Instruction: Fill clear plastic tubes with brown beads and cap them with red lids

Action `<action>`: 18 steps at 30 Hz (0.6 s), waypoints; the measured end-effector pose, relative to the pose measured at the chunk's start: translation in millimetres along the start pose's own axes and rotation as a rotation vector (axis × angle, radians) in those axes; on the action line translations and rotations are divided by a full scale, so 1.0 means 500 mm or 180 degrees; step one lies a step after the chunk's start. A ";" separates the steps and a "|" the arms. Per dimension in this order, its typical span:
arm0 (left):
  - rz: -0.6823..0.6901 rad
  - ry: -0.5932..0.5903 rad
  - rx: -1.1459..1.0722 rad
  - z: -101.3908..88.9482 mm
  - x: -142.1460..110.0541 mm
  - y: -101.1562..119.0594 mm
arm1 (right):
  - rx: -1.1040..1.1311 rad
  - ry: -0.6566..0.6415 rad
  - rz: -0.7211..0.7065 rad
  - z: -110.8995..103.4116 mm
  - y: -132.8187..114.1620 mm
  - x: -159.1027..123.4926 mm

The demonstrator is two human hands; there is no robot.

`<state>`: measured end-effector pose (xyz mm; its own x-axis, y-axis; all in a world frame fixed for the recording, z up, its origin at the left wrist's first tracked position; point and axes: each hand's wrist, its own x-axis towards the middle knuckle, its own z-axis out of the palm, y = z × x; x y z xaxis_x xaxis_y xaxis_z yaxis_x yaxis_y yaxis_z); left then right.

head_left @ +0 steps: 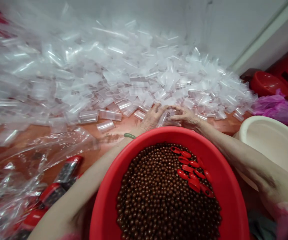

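Observation:
Just beyond the rim of a red tub, my two hands meet around a few clear plastic containers. My left hand, with a green bead bracelet at the wrist, curls over them from the left. From the other side my right hand closes in, its fingers bent around the same containers. The tub's rim hides the lower part of what they hold. Inside the tub lie many small brown balls and, at the right, several red oval plastic caps.
A big heap of clear plastic containers lies against the wall. Filled containers with red caps and clear plastic film are at left. To the right stand a cream basin, a purple bag and a red bowl.

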<state>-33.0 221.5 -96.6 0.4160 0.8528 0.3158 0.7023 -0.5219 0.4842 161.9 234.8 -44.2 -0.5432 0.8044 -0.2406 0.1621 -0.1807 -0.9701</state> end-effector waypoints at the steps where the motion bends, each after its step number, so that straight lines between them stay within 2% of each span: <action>1: 0.0061 0.0089 -0.0040 -0.012 0.007 0.000 | 0.0180 -0.0022 -0.0011 -0.003 -0.011 0.007; 5: 0.0334 0.0515 -0.0235 -0.083 0.029 0.010 | 0.0413 -0.0096 -0.0149 0.007 -0.081 0.009; 9: 0.0690 0.0520 -0.0460 -0.166 0.024 0.048 | 0.0562 -0.0187 -0.0137 0.046 -0.148 -0.047; 13: 0.0669 -0.0037 -0.0583 -0.224 -0.026 0.119 | 0.0413 -0.0192 -0.0316 0.085 -0.166 -0.129; 16: 0.0617 -0.0498 -0.0649 -0.253 -0.082 0.177 | -0.0105 -0.0761 -0.0140 0.106 -0.160 -0.190; 18: 0.0534 -0.0984 -0.0778 -0.272 -0.115 0.204 | -0.0853 -0.1114 -0.0109 0.113 -0.160 -0.224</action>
<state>-63.9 116.4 45.8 0.6924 0.7023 0.1653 0.4680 -0.6116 0.6379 163.4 127.3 58.5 -0.7907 0.5590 -0.2496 0.3220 0.0330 -0.9462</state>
